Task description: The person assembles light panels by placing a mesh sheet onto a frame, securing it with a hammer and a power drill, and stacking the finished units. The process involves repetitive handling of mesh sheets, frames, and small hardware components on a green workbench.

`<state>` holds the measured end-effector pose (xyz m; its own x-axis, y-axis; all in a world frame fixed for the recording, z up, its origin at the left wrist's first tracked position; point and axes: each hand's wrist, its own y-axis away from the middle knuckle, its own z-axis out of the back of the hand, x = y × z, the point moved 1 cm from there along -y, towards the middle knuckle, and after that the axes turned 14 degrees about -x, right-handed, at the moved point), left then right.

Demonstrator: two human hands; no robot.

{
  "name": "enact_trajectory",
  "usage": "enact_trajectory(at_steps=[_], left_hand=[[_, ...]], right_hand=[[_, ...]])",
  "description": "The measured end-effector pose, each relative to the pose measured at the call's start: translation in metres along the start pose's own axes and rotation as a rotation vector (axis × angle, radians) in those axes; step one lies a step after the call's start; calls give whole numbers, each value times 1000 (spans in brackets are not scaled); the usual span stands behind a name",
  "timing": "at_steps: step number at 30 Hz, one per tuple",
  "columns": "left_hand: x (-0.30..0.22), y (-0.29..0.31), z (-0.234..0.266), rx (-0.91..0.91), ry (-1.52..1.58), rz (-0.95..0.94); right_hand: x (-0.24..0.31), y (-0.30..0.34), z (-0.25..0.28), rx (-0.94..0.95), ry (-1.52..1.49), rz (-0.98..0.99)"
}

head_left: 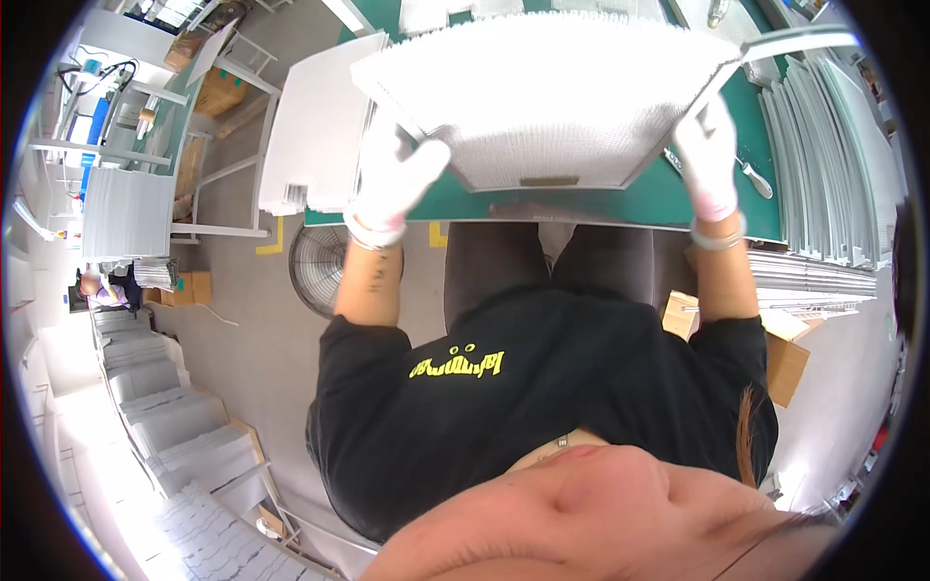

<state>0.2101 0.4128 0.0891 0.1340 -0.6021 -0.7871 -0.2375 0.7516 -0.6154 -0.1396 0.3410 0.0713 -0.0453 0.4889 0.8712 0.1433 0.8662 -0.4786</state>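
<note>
A wide white mesh panel [552, 107] with a finely serrated far edge is tilted above the green tabletop [465, 205]. Thin frame strips run along its sides, and one pale strip [799, 42] juts out past its far right corner. My white-gloved left hand [397, 174] grips the panel's left edge, thumb toward the near side. On the opposite edge, my right hand [705, 155], also gloved in white, is closed around the frame; its fingertips are partly hidden. Just right of that hand lies a tool with a pale handle [755, 180].
White sheets [315, 136] are stacked left of the panel. Several framed panels [833, 160] stand in a row at the right. A round floor fan [322, 269] is below the table's left end, and a cardboard box [785, 368] sits at lower right. Another person [108, 289] is far left.
</note>
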Motion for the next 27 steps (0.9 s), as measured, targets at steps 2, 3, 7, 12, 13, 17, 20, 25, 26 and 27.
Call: enact_trajectory(at_steps=[2, 3, 7, 12, 13, 17, 20, 25, 26, 27], left_hand=[[-19, -21, 7, -89, -92, -124], [-18, -26, 12, -111, -203, -161], [-31, -17, -3, -108, -391, -343], [-58, 44, -15, 49, 163, 203], [-47, 40, -12, 276, 236, 143], [-21, 38, -11, 966, 115, -26], [37, 64, -4, 896, -363, -68], [76, 62, 10, 925, -510, -62], [73, 60, 14, 904, -619, -56], [73, 57, 19, 937, -632, -40]], right_hand=[[37, -20, -11, -79, 86, 91], [57, -30, -16, -124, 139, 133], [35, -27, 10, -60, 213, 254], [58, 21, -3, 45, -239, 263], [65, 30, 0, 118, -281, 310], [85, 64, 21, 456, -375, 454], [80, 68, 25, 647, -393, 485], [73, 72, 24, 747, -396, 513], [73, 72, 24, 753, -396, 515], [72, 71, 26, 756, -399, 520]])
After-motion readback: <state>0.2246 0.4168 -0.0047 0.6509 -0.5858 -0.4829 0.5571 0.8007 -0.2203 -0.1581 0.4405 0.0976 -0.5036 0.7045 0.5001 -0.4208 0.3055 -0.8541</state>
